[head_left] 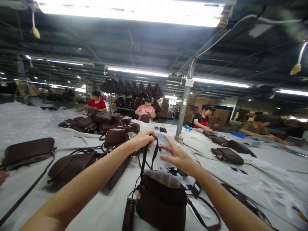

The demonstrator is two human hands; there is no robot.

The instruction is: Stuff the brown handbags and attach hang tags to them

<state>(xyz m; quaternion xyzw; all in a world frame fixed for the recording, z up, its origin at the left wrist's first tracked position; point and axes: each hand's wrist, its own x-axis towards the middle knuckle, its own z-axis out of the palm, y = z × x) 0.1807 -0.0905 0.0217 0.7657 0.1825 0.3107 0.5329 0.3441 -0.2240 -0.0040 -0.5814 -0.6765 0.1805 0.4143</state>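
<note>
A dark brown handbag (163, 202) stands upright on the table in front of me, with clear plastic (166, 178) showing at its top. My left hand (145, 138) is closed round the bag's strap (144, 160) and holds it up above the bag. My right hand (176, 155) is just right of the strap, fingers spread, with nothing visible in it. A black hang tag (128, 213) dangles at the bag's left side. The strap's other end loops on the table at the right.
Brown bags (113, 136) are heaped at the left; more bags (227, 155) lie at the right. A metal post (184, 109) rises from the white table (262, 183). Black tags (176, 171) lie behind my bag. Several people work around the table, one in red (97, 104).
</note>
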